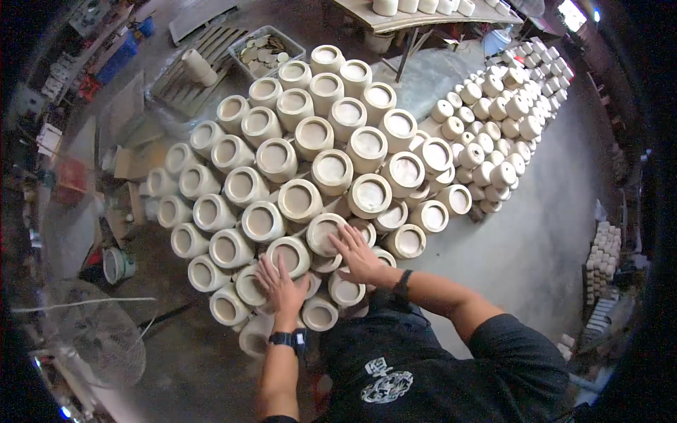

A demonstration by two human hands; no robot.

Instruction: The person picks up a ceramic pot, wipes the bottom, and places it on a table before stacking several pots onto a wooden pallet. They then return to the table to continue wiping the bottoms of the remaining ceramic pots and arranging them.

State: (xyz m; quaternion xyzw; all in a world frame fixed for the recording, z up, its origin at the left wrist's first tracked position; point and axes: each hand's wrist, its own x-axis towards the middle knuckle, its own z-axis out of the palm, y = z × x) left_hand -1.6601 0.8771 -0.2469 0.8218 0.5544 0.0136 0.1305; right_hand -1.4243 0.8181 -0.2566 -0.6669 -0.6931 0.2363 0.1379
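Cream unglazed clay pots (300,200) stand packed together in a large stack before me, each showing a round recessed face ringed by a rim. My left hand (284,287) is open, its fingers apart against the side of a near pot (288,255) and beside a lower pot (251,285). My right hand (361,258) is open too, with fingertips on the right rim of the neighbouring pot (326,235). Neither hand is wrapped round a pot. More pots show beneath the top layer, partly hidden by my hands and the pots above.
To the right is a long heap of similar pots (497,106). A table (374,15) at the back carries more of them. Behind the stack sit a bin of round discs (265,55) and a wooden pallet (180,88). A fan (95,335) and bucket (118,266) stand left.
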